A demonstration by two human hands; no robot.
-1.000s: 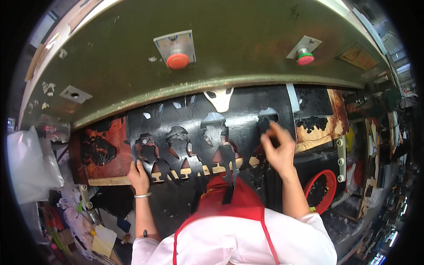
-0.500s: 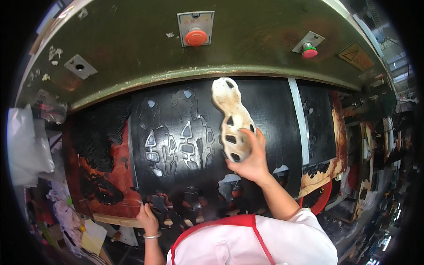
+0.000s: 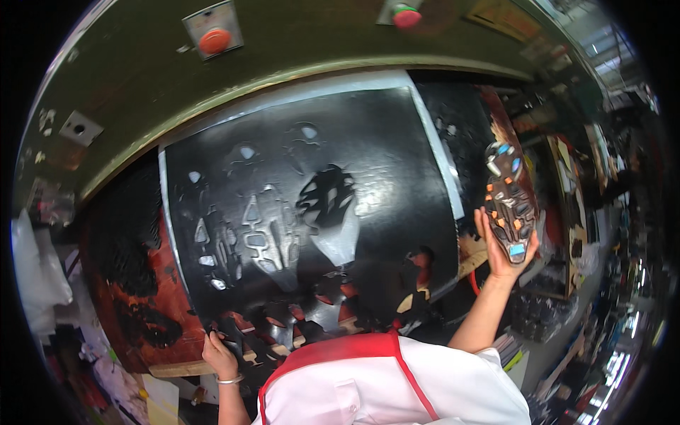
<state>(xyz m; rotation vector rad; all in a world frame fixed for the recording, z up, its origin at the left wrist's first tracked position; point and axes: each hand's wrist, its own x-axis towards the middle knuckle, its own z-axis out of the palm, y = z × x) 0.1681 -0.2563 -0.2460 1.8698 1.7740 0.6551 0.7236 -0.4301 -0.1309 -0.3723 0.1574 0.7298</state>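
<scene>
In my right hand [image 3: 504, 255] is a shoe-sole-shaped cutting die [image 3: 511, 205], held up by its lower end off the right side of the sheet. Its dark face shows, with thin metal blades and small orange and blue pads. My left hand [image 3: 222, 358] is closed at the near left corner of a black rubber sheet [image 3: 397, 149], fingers pinching the edge. Sole outlines [image 3: 269, 234] are cut into the sheet's left half. Near its middle, one cut piece [image 3: 329, 195] looks raised or shifted, with a pale gap below. The sheet's near edge is ragged with cut-out holes.
A green machine beam [image 3: 297, 42] spans the far side, bearing a red push button [image 3: 214, 41] and a pink-and-green one [image 3: 406, 15]. Black scraps lie on the reddish board [image 3: 177, 262] at left. Clear plastic bags [image 3: 42, 276] hang at far left. Shelving [image 3: 563, 212] stands at right.
My right hand has lifted the die off the sheet and carried it right, turning its pale back away. The view has turned and shifted right. My left hand stays at the sheet's corner.
</scene>
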